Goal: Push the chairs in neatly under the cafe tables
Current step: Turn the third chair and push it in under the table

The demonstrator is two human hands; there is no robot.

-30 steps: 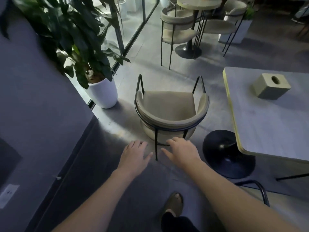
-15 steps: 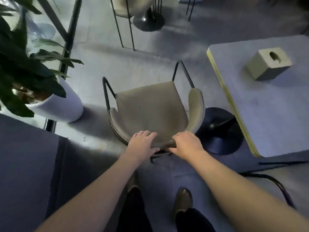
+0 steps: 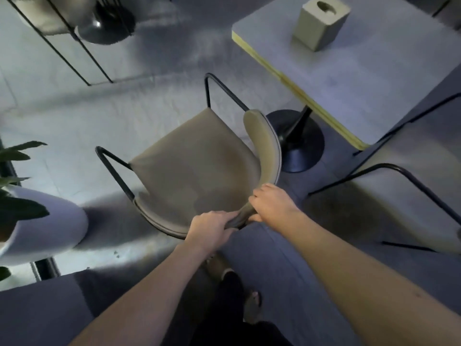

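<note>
- A tan chair with a black metal frame is seen from above on the grey floor, beside the near-left corner of the desk.
- The chair's curved backrest is gripped by both hands at its near end.
- The left hand is closed over the top of the backrest, its fingers wrapped around the padded rim.
- The right hand is clamped on the same rim just beside the left, its fingers curled over the edge.
- The seat is not under the desk; it stands apart from the yellow-edged top, near the black round base of the desk.
- A beige box with a hole in its top is set near the far-left edge of the desk.
- A white plant pot is seen on the floor to the left of the chair.
- A second chair is seen at the right, partly under the desk.
</note>
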